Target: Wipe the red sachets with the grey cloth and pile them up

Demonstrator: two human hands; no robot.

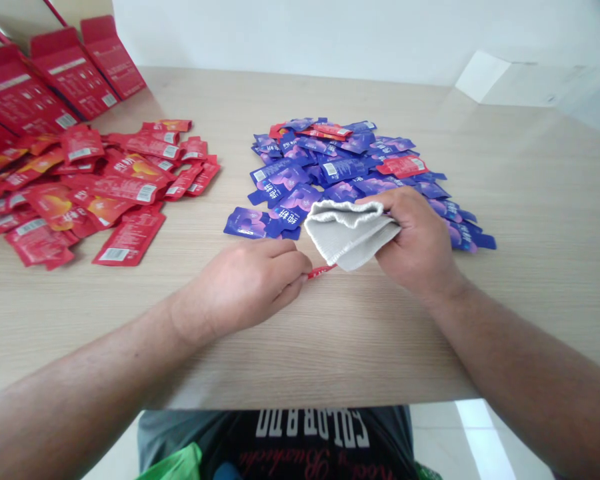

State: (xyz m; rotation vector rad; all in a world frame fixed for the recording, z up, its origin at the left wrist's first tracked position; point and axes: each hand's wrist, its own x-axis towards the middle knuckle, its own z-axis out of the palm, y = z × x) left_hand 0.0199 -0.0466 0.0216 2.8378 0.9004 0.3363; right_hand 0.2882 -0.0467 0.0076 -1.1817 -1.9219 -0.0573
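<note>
My right hand (417, 243) grips a folded white cloth (347, 233) with a thick stitched edge, held above the table. Between the closed fingers of my left hand (257, 280) is a red packet (323, 271), seen edge-on, its far end by the lower edge of the cloth. Most of that packet is hidden by my fingers and the cloth. Just beyond both hands lies a pile of purple-blue packets (343, 172), with a red packet (403, 166) on its right part and another red packet (330, 131) near its top.
A heap of red packets (125, 183) covers the left of the table (290, 360). Behind it stand several red boxes (75, 73) with raised flaps. A white block-like object (505, 80) is at the back right, against the wall. The table's front edge is close to my body.
</note>
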